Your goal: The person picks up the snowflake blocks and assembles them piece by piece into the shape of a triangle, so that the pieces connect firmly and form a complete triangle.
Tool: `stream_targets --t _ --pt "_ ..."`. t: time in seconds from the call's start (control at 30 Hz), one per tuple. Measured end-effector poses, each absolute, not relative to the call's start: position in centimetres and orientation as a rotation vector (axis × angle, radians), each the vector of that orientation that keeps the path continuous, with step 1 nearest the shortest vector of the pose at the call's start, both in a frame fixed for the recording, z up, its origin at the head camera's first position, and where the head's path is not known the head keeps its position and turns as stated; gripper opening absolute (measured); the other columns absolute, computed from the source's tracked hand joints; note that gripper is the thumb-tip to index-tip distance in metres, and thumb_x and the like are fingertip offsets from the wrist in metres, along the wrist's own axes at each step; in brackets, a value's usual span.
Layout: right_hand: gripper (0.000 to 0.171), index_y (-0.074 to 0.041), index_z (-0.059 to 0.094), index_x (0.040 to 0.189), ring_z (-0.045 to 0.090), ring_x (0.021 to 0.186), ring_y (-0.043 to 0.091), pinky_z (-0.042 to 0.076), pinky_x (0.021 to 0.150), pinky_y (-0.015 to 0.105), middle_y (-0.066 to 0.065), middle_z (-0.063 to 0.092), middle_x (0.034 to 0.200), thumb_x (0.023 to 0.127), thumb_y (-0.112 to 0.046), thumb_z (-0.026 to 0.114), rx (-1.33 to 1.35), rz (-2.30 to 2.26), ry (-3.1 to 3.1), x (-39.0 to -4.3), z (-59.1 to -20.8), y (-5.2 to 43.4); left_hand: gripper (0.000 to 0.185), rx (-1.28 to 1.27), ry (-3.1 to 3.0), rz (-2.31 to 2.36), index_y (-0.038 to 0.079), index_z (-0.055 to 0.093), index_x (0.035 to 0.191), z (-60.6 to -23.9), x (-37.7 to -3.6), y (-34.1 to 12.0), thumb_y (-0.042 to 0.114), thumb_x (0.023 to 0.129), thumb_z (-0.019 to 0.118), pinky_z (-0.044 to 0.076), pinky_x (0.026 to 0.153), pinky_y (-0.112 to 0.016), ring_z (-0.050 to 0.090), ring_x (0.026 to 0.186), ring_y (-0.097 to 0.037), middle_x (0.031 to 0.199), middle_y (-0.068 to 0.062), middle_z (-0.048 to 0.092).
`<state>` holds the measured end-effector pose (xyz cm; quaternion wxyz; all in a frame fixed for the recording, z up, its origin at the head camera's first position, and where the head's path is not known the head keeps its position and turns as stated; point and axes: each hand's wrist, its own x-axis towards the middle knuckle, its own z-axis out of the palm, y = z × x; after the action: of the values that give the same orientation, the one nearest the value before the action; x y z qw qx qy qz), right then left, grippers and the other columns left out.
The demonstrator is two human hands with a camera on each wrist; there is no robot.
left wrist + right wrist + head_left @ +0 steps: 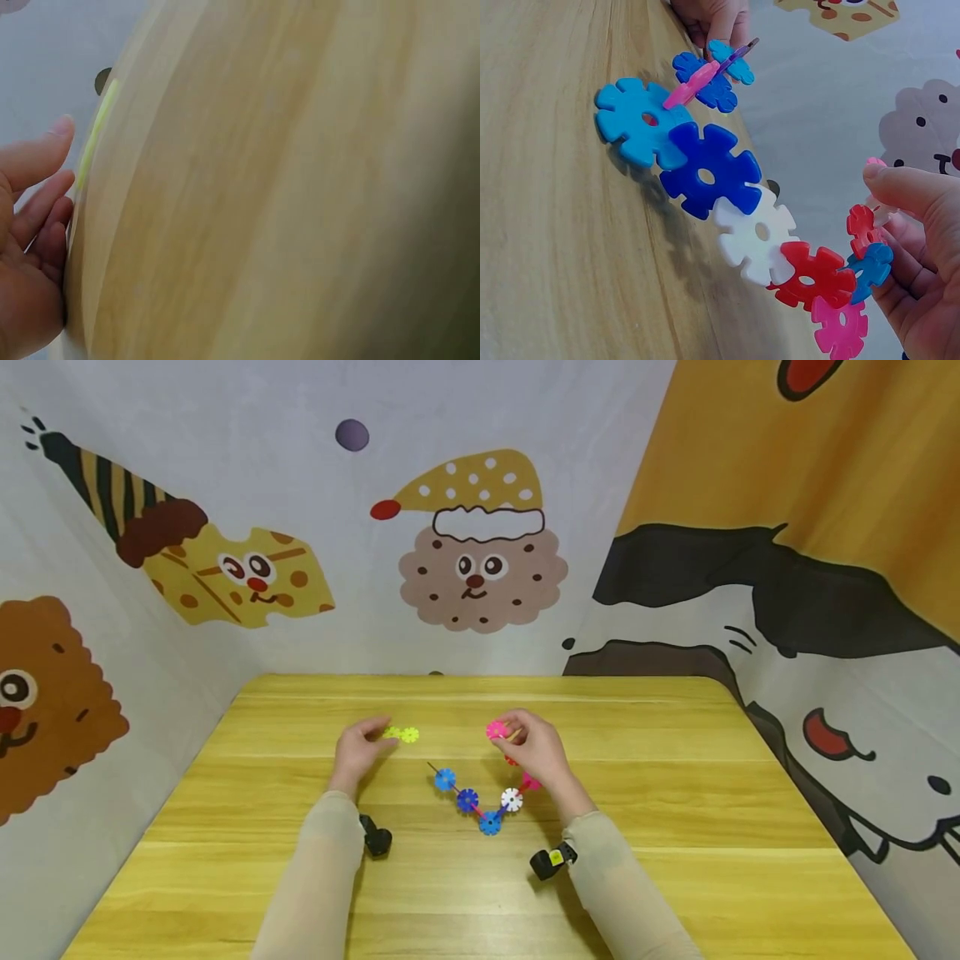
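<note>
A chain of snowflake-shaped plastic discs (489,821) lies in a V on the yellow wooden table (675,827); it has blue, white, red and pink pieces. My right hand (508,732) grips the chain's right end near a pink disc (496,729) and lifts it off the table. The right wrist view shows that hand (891,214) pinching the end of the chain (705,176). My left hand (378,732) rests on the table with its fingertips at two joined yellow-green discs (403,734). The left wrist view shows its fingers (41,199) nearly straight, holding nothing, with a yellow-green disc (97,131) blurred beyond them.
Cloth walls printed with cartoon biscuits (480,568) close in the table at the back, left and right. A black camera sits on each wrist (375,841) (551,860). Bare table wood lies in front of and beside the hands.
</note>
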<state>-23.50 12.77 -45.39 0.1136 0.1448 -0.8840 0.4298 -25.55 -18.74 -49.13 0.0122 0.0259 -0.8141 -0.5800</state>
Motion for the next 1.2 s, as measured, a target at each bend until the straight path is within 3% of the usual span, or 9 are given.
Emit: stream_targets --t 0.33,0.67,1.2 --pt "0.03 -0.01 0.069 0.109 0.059 0.07 0.014 0.052 0.062 0.031 -0.003 0.064 0.082 0.083 -0.015 0.082 0.415 1.257 -2.598 -23.5 -45.5 12.8 0.051 0.062 -2.582 -1.757 0.0 0.058 0.136 -49.4 -25.5 -18.6 0.004 0.088 0.075 0.042 0.106 -0.045 0.047 0.13 -0.036 0.143 -0.02 0.051" --pt "0.03 -0.011 0.069 0.11 0.059 0.07 0.014 0.052 0.061 0.03 -0.003 0.064 0.084 0.083 -0.015 0.082 0.419 1.279 -2.599 -23.4 -45.5 12.7 0.046 -0.14 -2.717 -1.35 -0.002 0.061 0.132 -49.8 -25.7 -18.8 0.009 0.089 0.074 0.033 0.11 -0.053 0.044 0.13 -0.043 0.139 -0.025 0.052" --pt "0.031 -0.011 0.069 0.111 0.058 0.069 0.012 0.051 0.058 0.029 -0.003 0.064 0.084 0.083 -0.014 0.082 0.429 1.318 -2.577 -23.2 -45.7 12.8 0.032 -0.201 -2.694 -1.258 -0.002 0.069 0.117 -50.4 -25.5 -18.8 0.005 0.087 0.076 0.049 0.091 -0.05 0.058 0.105 -0.038 0.116 -0.022 0.063"
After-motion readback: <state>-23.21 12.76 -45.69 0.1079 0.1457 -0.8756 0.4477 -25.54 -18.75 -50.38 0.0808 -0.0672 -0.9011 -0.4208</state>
